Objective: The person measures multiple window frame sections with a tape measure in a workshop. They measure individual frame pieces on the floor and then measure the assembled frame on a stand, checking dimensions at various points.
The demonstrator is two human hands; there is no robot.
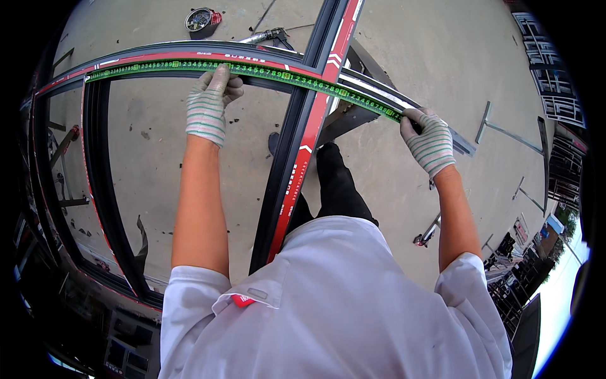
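Note:
A bright green tape measure [252, 68] is stretched along the red-and-black face of a dark metal window frame [158, 53]. It passes over an upright bar [309, 134] with a red strip and runs on to the right. My left hand [207, 112], in a striped knit glove, pinches the tape at its lower edge, partway along the crossbar. Beyond the frame's upright, my right hand [432, 140], gloved alike, is closed around the tape's right end. Whether the tape's case sits inside that hand is hidden. The tape's far left end lies at a joint of the frame.
A round container of small parts [198, 20] and a drill-like tool [273, 36] lie beyond the crossbar. Metal supports [353, 120] stand under the frame. Thin metal bars [512, 136] lie on the floor at right, near stacked frames [562, 107]. Another tool [427, 235] lies by my right forearm.

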